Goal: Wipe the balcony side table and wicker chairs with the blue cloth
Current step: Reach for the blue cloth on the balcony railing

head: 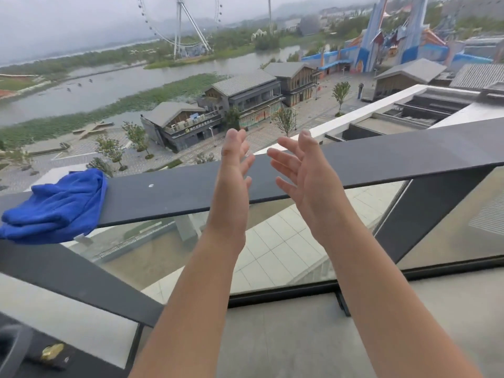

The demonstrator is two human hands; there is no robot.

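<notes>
A grey balcony floor (pixel 286 336) is filling the bottom of the view, and at the lower left corner a dark surface (pixel 41 358) is showing with a small gold-coloured object (pixel 51 351) lying on it (what it is, I cannot tell). Above the floor a glass panel (pixel 272 255) in a dark frame is closing the balcony, and a flat dark handrail (pixel 381 156) is running along its top, from the left edge up to the right.

Two bare forearms are reaching forward and up over the floor. The left hand (pixel 233 170) and the right hand (pixel 305 175) are standing in front of the rail with the palms turned toward each other — near, but not touching. Both hands are empty, the fingers stretched and loosely spread, and nothing is being held between them.

The blue cloth (pixel 57 207) is lying crumpled on the left part of the handrail, well apart from both hands; its lower edge is hanging a little over the near side of the rail. No hand is touching it.

Beyond the rail, far below, grey-roofed buildings (pixel 245 96) are standing beside paved ground and small trees — behind them a wide river (pixel 95 88), a Ferris wheel (pixel 180 23) and a blue theme-park structure (pixel 395 42) under a grey sky.
</notes>
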